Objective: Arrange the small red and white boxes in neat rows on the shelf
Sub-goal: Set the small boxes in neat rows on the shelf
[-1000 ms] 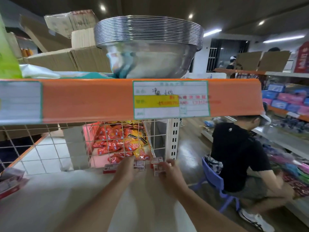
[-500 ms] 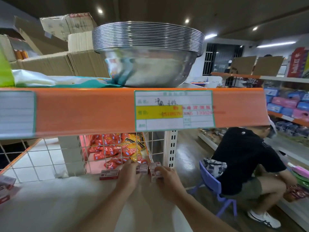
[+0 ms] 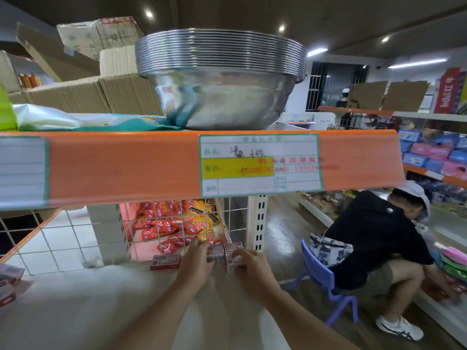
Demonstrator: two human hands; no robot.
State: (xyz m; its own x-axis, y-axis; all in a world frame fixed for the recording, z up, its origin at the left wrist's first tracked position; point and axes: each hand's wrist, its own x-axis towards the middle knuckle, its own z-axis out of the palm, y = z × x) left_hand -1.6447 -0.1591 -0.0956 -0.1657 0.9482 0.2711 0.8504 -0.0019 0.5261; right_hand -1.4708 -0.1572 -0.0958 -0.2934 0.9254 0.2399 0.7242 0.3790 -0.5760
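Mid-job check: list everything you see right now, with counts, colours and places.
boxes: at least four, red and white, shelf rear by mesh
shelf: one, white, bottom
mesh: one, white, behind boxes
packets: many, red and yellow, behind mesh
bowls: one stack, steel, upper shelf
cartons: several, brown, upper left
label: one, white and yellow, orange shelf edge
person: one, black shirt, crouching right
stool: one, blue, by person
left hand: one, flat on boxes
right hand: one, on rightmost boxes, grip blurred

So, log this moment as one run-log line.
phase: aligning | left hand: touching middle box | right hand: gripping front box | leftmost box: untouched
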